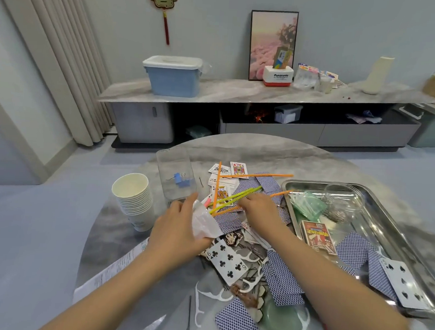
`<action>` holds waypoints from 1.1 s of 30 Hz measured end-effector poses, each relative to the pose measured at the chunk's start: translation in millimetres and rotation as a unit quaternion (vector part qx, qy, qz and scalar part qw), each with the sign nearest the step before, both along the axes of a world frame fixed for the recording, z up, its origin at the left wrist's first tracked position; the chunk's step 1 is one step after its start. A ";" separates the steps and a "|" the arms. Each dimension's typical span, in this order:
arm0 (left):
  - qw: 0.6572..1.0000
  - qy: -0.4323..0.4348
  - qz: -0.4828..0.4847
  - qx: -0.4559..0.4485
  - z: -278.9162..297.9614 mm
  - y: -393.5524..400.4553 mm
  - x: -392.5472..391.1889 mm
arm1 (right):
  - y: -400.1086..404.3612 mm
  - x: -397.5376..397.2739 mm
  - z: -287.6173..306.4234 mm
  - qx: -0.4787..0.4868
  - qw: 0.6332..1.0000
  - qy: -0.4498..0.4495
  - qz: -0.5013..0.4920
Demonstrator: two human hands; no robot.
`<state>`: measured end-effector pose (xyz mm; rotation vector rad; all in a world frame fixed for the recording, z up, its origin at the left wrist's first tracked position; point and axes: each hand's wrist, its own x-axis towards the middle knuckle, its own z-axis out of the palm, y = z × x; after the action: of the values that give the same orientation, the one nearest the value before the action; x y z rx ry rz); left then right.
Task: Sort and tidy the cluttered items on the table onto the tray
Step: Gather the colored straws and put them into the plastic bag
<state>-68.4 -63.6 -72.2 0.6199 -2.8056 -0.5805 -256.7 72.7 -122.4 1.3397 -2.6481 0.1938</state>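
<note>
Straws half-gathered, cards loose underneath: lift with care.

Nearest you, floss picks [205, 299] and hairpins [189, 313] lie loose among the cards [228, 260], so a sweep of your forearm could scatter them off the table [250, 149]. Your left hand [176, 232] grips a clear bag [204, 222]; your right hand [258, 208] rests on the straws [231, 197], fingers curled over them, though I cannot tell if they are truly pinched. Pull now and the long straws will likely drag cards along, or the orange one lying over the tray [397, 226] rim may catch there. The tray, to your right, holds several cards, a red box [318, 237], a green packet [309, 205] and clear wrapping. Farther out, the clear tub [175, 175] holds a blue clip [181, 180]; the stacked cups [134, 198] look empty on top.
</note>
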 end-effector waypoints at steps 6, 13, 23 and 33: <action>1.000 0.018 0.012 -0.003 1.5 -1.6 3.2 | -39.4 3.1 -7.0 0.027 0.998 -0.013 0.060; 0.999 0.033 0.013 -0.004 4.3 -6.0 5.8 | -67.2 1.1 -8.3 0.100 0.990 0.004 0.104; 0.999 0.048 0.017 0.021 7.8 -10.2 11.9 | -58.2 -9.4 -6.2 0.162 0.976 0.076 0.128; 0.997 0.055 0.011 0.045 16.6 -10.7 20.1 | -39.1 6.8 8.0 0.235 0.954 0.090 0.164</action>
<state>-48.3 -74.3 -55.5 0.6149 -2.6791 -0.7189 -249.9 33.6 -114.3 1.8316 -2.3862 -0.5301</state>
